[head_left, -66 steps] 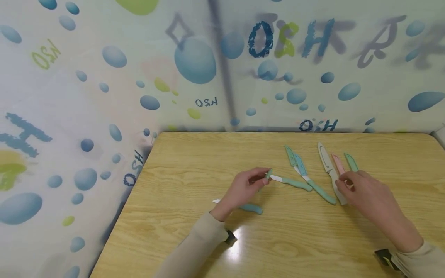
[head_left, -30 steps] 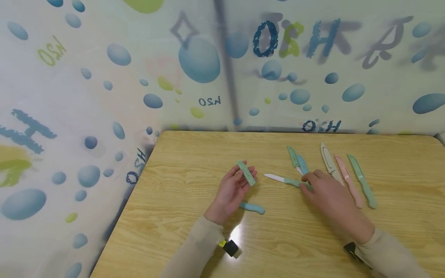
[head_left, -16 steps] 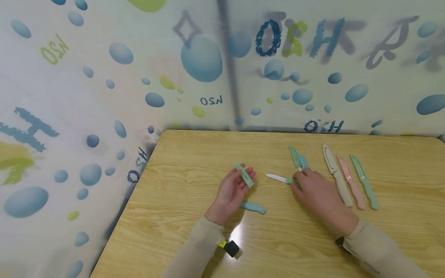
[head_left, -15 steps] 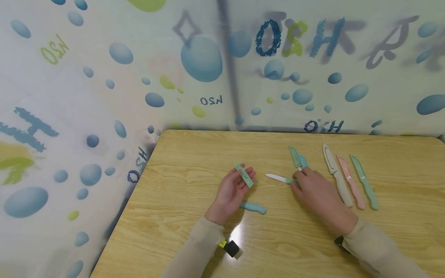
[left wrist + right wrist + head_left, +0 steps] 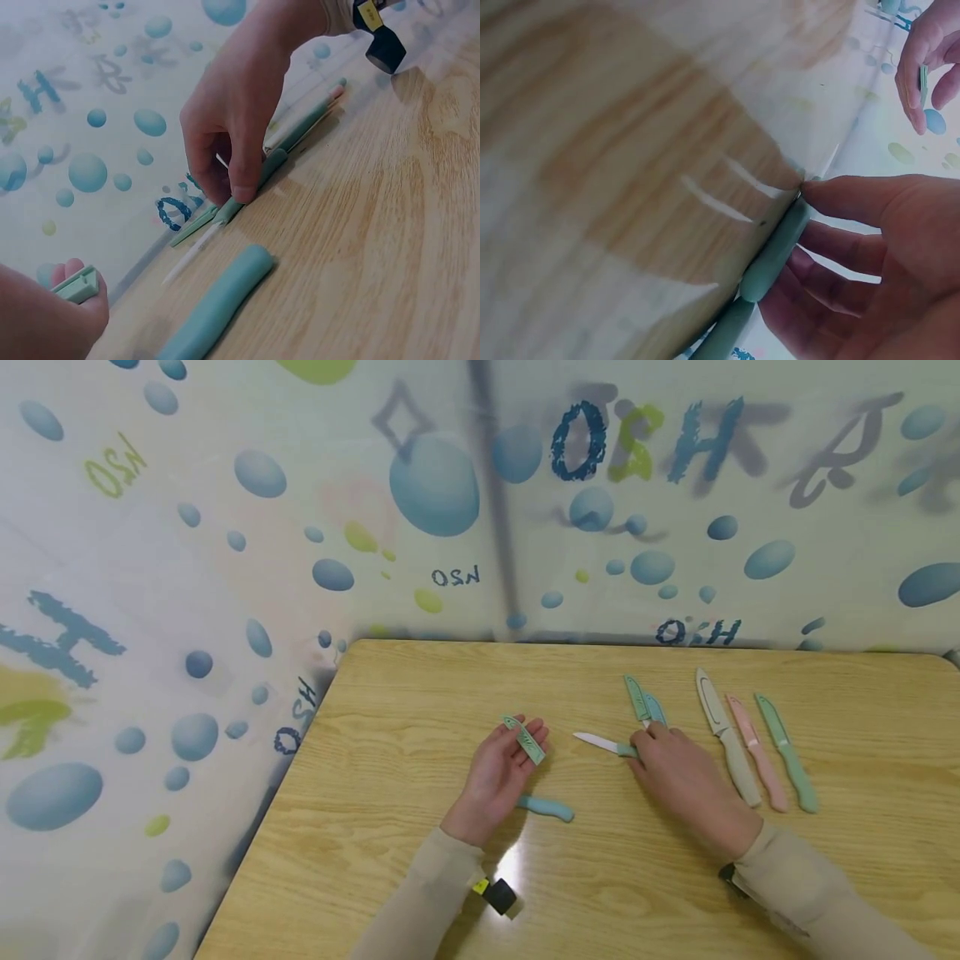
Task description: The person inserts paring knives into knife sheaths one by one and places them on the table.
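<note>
My right hand [image 5: 682, 777] pinches the green handle [image 5: 776, 247] of a paring knife between thumb and fingers. Its bare white blade [image 5: 596, 742] points left, low over the table. My left hand [image 5: 495, 777] is turned palm up and holds a green knife sheath [image 5: 525, 740] across its fingers. Below the left hand lies a knife with a blue handle [image 5: 547, 808], its blade hidden behind that hand. Just beyond the right hand are another green sheath [image 5: 636, 697] and a blue sheath [image 5: 655, 708], both partly covered by the fingers.
Farther right, a beige sheathed knife [image 5: 727, 739], a pink one [image 5: 756, 752] and a green one [image 5: 786, 752] lie side by side. The wooden table [image 5: 420, 693] meets a patterned wall covering [image 5: 420, 568] at its back and left.
My right hand has left the knives at the right and come to the paring knife's handle. The left hand has turned palm up with its sheath. Over the last half second both hands barely move.
</note>
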{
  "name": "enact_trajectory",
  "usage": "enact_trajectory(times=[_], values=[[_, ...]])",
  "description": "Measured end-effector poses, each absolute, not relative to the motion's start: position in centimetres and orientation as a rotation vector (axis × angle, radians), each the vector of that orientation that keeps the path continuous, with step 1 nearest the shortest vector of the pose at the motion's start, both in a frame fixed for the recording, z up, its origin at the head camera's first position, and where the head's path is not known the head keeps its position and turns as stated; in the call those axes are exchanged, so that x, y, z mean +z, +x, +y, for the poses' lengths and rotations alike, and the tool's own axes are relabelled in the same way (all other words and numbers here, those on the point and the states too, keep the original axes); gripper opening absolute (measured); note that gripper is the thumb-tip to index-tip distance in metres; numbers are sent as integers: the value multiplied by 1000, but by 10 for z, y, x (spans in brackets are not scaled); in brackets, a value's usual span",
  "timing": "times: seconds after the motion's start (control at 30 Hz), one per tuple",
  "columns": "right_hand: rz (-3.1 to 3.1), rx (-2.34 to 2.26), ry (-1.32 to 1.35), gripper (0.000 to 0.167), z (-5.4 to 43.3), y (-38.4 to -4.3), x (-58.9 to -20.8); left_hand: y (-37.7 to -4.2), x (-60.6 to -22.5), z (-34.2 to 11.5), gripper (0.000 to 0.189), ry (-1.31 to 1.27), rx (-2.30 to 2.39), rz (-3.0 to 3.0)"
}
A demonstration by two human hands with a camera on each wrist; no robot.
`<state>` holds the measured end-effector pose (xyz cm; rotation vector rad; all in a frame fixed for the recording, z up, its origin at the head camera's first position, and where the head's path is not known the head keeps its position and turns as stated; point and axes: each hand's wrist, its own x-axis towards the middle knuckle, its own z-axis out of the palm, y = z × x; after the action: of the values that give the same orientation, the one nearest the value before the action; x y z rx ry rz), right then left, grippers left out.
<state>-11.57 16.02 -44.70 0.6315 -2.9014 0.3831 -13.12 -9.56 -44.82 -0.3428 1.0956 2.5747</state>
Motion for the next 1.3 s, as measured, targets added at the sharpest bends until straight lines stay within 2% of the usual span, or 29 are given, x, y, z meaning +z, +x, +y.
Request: enact_trajectory(times=[0.3, 0.53, 0.67, 1.03, 1.3], values=[[-2919, 376, 631, 17, 162, -118, -447, -133, -451, -94, 40, -363, 2596, 1096], [-3056, 549, 482, 13, 162, -114, -439, -135, -452, -92, 37, -390, 2624, 1060], [-3083, 659, 424, 17, 166, -110, -434, -135, -451, -91, 39, -397, 2620, 1050], [-2962, 845, 484, 25, 182, -95, -431, -132, -448, -86, 42, -363, 2616, 1111], [-2912, 957, 534, 24, 187, -89, -431, -130, -445, -79, 43, -313, 2619, 1173]])
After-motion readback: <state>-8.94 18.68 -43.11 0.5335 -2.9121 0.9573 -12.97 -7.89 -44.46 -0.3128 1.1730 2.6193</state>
